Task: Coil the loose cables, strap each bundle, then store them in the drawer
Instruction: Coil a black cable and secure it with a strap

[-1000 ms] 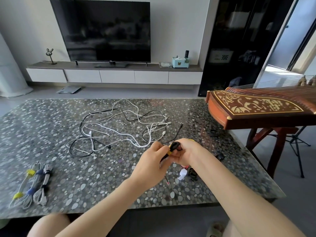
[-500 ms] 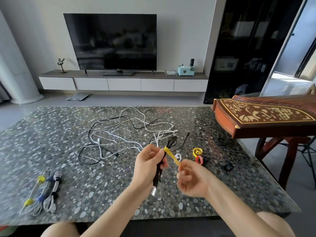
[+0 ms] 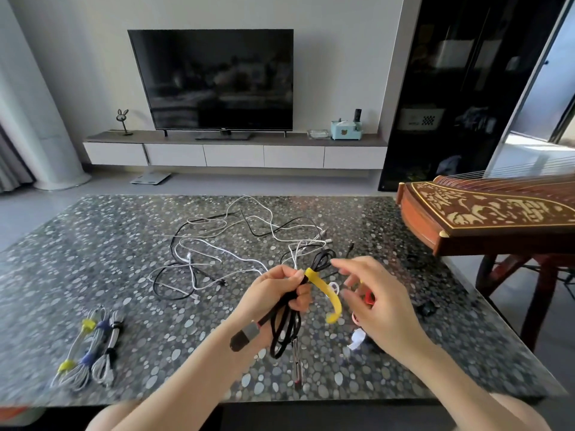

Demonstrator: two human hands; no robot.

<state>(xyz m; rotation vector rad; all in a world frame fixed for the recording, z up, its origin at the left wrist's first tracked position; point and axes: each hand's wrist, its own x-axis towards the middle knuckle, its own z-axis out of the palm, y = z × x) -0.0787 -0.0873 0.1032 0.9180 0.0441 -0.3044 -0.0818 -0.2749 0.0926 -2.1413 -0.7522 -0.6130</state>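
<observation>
The left hand (image 3: pixel 273 295) is held up over the near half of the desk (image 3: pixel 93 259) and grips a coiled black cable (image 3: pixel 284 325), fingers and thumb curled round the upper part of the coil. The loops hang down below the fist, and a grey-and-black plug (image 3: pixel 245 334) sticks out across the wrist. A yellow strap (image 3: pixel 326 290) is wrapped round the cable just above the thumb; its free end curves out to the right and curls downward, loose in the air. The right hand (image 3: pixel 379 306) hovers just beside that free end with its fingers spread and relaxed, holding nothing; it is blurred, so I cannot tell whether a fingertip touches the strap. Behind the hands, towards the middle of the desk, a tangle of loose cables (image 3: pixel 242 244), white and black, lies spread out uncoiled. At the near left corner of the desk three strapped bundles (image 3: pixel 90 349) lie side by side, tied with yellow, blue and black straps. A red strap (image 3: pixel 369 297) shows on the desk, partly hidden behind the right hand. Beyond the desk a television (image 3: pixel 214 79) stands on a low cabinet, and a wooden stringed instrument (image 3: pixel 485 213) stands to the right.
</observation>
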